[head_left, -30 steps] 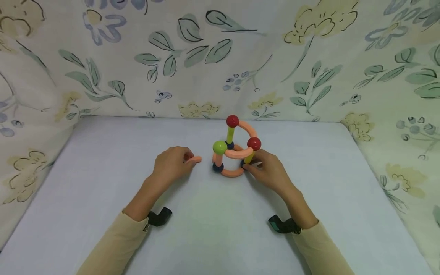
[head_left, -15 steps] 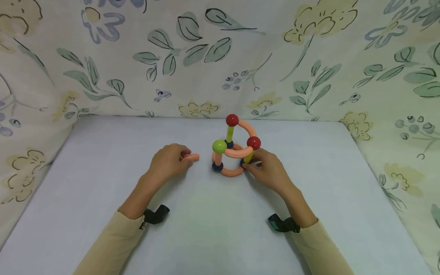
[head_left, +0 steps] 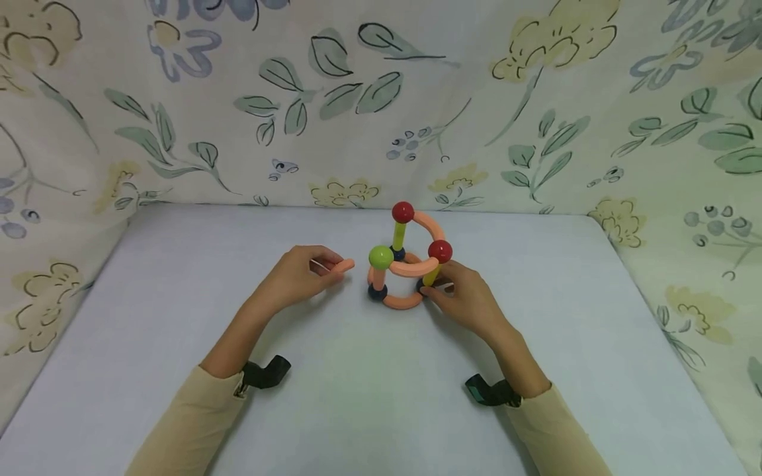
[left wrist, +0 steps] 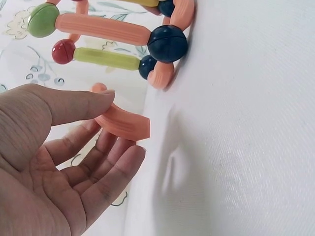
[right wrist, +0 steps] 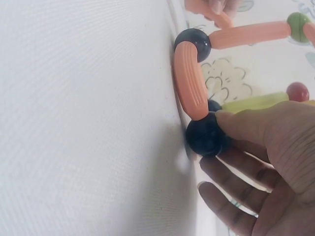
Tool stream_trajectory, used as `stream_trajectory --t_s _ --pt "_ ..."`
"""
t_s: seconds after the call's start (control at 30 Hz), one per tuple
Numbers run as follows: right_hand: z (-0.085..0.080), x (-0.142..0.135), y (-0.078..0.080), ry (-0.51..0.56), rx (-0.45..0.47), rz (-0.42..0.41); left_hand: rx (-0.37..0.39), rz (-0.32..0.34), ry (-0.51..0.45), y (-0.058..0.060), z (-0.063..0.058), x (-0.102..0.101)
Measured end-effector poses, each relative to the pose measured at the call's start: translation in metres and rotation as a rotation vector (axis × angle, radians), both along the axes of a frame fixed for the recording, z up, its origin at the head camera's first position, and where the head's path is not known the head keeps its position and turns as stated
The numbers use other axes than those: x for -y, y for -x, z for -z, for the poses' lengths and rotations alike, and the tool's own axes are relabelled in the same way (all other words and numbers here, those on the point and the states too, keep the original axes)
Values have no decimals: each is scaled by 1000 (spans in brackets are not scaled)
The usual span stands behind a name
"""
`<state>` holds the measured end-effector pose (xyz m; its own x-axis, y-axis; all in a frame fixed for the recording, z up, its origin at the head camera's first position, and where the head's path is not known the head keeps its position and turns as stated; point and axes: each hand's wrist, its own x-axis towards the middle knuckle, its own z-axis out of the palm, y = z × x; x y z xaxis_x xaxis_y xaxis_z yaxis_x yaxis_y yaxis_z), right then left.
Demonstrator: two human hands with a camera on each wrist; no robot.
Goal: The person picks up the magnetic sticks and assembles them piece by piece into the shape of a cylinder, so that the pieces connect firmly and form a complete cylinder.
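My left hand pinches a curved orange rod between thumb and fingers, left of a ball-and-rod building toy frame and above the table. The frame stands on dark blue balls joined by curved orange rods. Upright rods carry a green ball and two red balls on top. Curved orange rods link green to front red and the two reds; no rod joins green and rear red. My right hand grips the frame's lower right dark blue ball, beside a yellow upright rod.
The white table ends at the back against a floral cloth, which also rises at both sides. A small black camera is strapped to my left wrist, another black camera to my right.
The left hand first draws slightly left, then shifts back right and a little up with the curved orange rod, whose tip now angles upward. The right hand and frame keep their place.
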<state>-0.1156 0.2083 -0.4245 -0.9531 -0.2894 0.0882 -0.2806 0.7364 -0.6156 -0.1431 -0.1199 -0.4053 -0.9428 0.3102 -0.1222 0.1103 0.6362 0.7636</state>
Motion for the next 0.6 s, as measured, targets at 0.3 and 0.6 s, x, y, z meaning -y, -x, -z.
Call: stream_trajectory --t_s 0.3,0.6 --pt "-3 -2 1 -7 -17 3 54 -20 -17 4 -13 7" --pt "2 -2 0 0 1 12 31 -39 -174 14 -54 9"
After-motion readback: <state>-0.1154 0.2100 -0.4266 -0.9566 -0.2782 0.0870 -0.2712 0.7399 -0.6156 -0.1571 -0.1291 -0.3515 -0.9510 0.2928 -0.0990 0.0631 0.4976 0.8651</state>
